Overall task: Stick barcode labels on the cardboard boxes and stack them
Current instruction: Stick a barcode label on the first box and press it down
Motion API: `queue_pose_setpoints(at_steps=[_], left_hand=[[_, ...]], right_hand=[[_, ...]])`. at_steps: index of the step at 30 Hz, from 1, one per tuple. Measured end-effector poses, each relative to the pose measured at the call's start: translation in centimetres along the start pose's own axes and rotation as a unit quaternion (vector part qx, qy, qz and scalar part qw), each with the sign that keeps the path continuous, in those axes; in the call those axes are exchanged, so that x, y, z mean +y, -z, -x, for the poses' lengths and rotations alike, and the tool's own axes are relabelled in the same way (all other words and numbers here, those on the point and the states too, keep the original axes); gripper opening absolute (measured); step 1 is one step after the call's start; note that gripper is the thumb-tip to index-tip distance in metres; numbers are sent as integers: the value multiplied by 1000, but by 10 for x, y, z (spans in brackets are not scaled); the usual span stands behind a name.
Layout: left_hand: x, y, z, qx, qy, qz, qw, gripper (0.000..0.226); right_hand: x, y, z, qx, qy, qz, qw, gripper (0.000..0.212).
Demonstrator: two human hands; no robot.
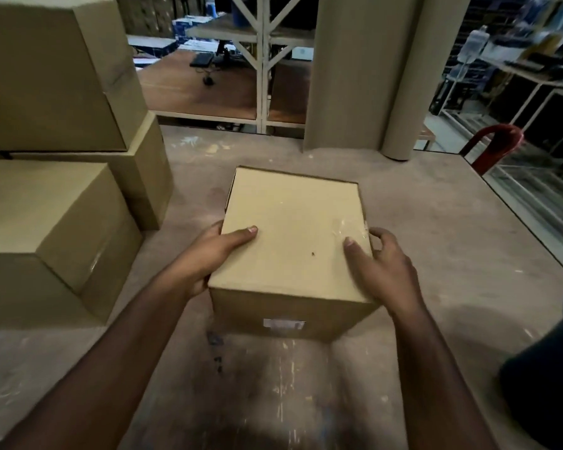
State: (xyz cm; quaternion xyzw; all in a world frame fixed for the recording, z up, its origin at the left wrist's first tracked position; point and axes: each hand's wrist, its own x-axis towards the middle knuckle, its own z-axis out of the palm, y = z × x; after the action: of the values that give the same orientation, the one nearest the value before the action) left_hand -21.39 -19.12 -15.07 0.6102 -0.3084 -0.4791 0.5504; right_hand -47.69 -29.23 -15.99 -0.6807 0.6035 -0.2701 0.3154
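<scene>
A closed cardboard box (290, 228) is in the middle of the worn table (436, 241). A small white barcode label (284, 324) is stuck on its near side face. My left hand (208, 254) grips the box's left edge, thumb on top. On the right edge, my right hand (381, 264) holds the box with its thumb on the lid, beside a strip of clear tape (355, 227). To the left stand stacked cardboard boxes (46, 222), a low one in front and taller ones (46, 69) behind.
Tall rolls of brown paper (371, 69) stand at the table's far edge. A red chair back (494, 144) shows past the right edge, and a dark bin (546, 378) sits at the near right. Shelving and a lower floor lie beyond.
</scene>
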Motion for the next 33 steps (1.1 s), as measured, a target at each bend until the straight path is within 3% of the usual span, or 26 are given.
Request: queue_pose_setpoints(at_steps=[2,4,6,9,11,12,14,16,18,20,23,24,26,28,30,31,33], left_hand=[[-7,-4,-3,21,-7,-27,999,21],[-13,-2,-6,72,-48,-136,987,45],[-17,1,-5,111,-115,-356,921,81],[-18,-11,10,2,-241,-564,790,88],[-21,-18,16,-46,-245,-677,692,99],[-24,-17,15,-53,-236,-711,660,106],[-21,-15,12,-50,-224,-729,645,111],[-22,-11,8,-42,-241,-712,658,109],[-28,-7,7,-28,-284,-663,693,106],[-40,-1,9,0,-347,-607,715,99],[-59,5,12,48,-450,-524,721,81],[-64,6,13,64,-476,-484,731,75],[-81,7,14,105,-491,-403,765,72],[-103,6,18,156,-422,-318,835,98],[-129,0,24,172,-277,-200,924,125],[-138,-3,27,161,-211,-139,954,128],[-147,-4,29,125,-138,-55,981,117]], right_hand=[[-4,-7,1,-75,40,43,995,80],[-5,-12,4,-91,74,104,988,77],[-5,-13,4,-57,96,153,982,66],[-9,-20,8,-19,179,254,950,64],[-13,-26,17,-43,245,283,926,68],[-11,-28,20,-51,275,293,914,68],[-3,-26,18,-42,304,280,910,67],[11,-20,9,-8,277,225,934,61],[23,-20,3,32,252,152,955,54],[30,-28,4,70,285,91,952,47],[39,-41,10,144,351,-30,925,26],[44,-45,12,156,337,-89,924,26],[57,-53,17,119,247,-244,930,57],[74,-62,24,54,125,-324,936,102],[88,-67,31,-17,41,-287,957,127],[95,-68,32,-50,27,-272,961,131],[102,-68,31,-72,24,-273,959,125]])
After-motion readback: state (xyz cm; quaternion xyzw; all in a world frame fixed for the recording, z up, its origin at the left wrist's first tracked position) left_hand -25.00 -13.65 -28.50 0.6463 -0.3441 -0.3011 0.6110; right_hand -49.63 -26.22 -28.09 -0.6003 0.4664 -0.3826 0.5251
